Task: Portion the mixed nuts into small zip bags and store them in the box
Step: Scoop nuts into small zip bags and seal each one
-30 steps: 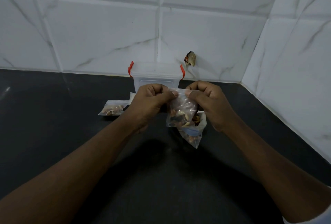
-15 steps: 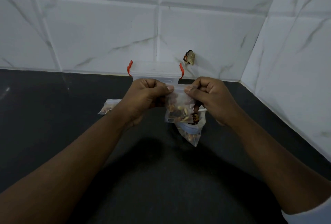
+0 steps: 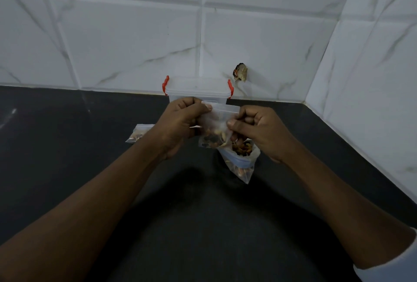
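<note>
Just under the right hand (image 3: 255, 130) the open bag of mixed nuts (image 3: 242, 157) sits on the dark surface (image 3: 203, 225). Between both hands hangs the small zip bag (image 3: 216, 128), nuts at its bottom and its zip edge running hand to hand. The left hand (image 3: 180, 123) pinches its top left corner, and the right pinches its right side lower down. A filled bag (image 3: 138, 132) lies left of the left hand. Straight beyond both hands stands the box (image 3: 198, 88), lid apparently on, about equally near each.
</note>
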